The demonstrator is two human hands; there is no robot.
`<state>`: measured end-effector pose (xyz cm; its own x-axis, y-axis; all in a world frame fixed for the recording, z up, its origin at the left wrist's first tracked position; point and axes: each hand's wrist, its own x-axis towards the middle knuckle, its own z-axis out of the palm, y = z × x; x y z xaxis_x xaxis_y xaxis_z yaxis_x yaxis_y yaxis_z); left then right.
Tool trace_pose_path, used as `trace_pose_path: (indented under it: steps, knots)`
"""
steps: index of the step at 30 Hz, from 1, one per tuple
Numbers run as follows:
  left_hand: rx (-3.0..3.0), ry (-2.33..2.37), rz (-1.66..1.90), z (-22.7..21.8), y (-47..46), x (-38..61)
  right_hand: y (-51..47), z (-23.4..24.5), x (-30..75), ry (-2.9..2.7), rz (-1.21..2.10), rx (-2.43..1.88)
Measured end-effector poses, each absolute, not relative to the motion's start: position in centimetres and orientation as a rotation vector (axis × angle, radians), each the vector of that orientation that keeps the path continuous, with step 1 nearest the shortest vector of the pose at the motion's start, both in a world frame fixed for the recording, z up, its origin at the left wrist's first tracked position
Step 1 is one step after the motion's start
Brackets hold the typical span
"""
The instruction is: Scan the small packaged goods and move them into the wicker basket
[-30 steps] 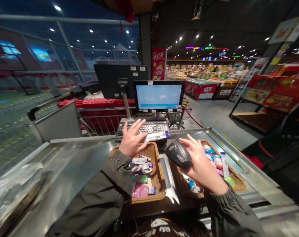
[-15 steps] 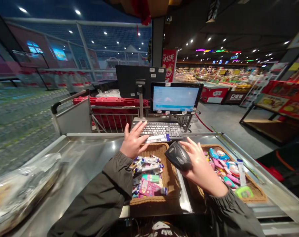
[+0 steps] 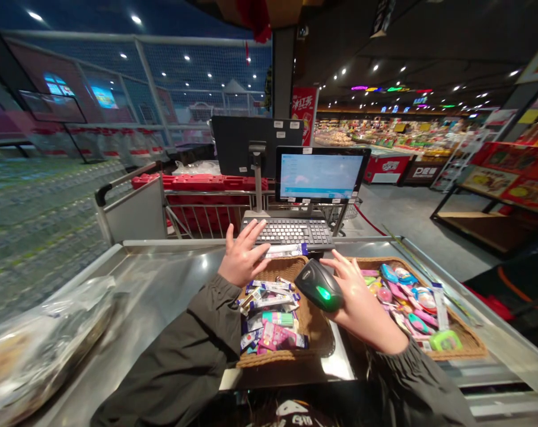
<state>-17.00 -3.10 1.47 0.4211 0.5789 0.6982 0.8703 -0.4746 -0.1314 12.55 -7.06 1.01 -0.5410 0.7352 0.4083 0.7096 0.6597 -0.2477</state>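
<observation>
My left hand [image 3: 242, 255] hovers with fingers spread over the near edge of the keyboard [image 3: 290, 231], next to a long white and blue box [image 3: 286, 251] lying along that edge. My right hand [image 3: 355, 293] grips a black barcode scanner [image 3: 318, 284], whose green light is lit, held between two wicker baskets. The left basket [image 3: 306, 332] holds several small packaged items. The right basket [image 3: 464, 338] holds several colourful packs.
A lit screen [image 3: 321, 176] stands behind the keyboard, with a dark monitor back [image 3: 246, 142] to its left. The steel counter [image 3: 162, 284] stretches left to a clear plastic bag [image 3: 41, 338]. A trolley with red parts [image 3: 193, 196] stands beyond. Shop shelves [image 3: 509, 172] are at right.
The scanner's green light has come on. My head has shifted, so the counter and baskets sit further right in view. Both hands stay nearly where they were.
</observation>
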Motion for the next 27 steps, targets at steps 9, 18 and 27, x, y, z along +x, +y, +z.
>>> trace_pose_path:
  steps: [9,18,27]
  knots:
    - [-2.253,-1.261,-0.745,0.3,-2.8,-17.0,-7.1,0.8,13.8,-2.325,0.001,-1.201]
    - [-2.522,-1.296,-0.546,-3.7,-3.2,-15.8,-6.9,-0.2,14.5,-2.319,0.064,-1.275]
    - [-2.888,-1.257,-0.180,-10.3,-3.8,-14.0,-6.9,-0.2,14.7,-2.313,0.106,-1.318]
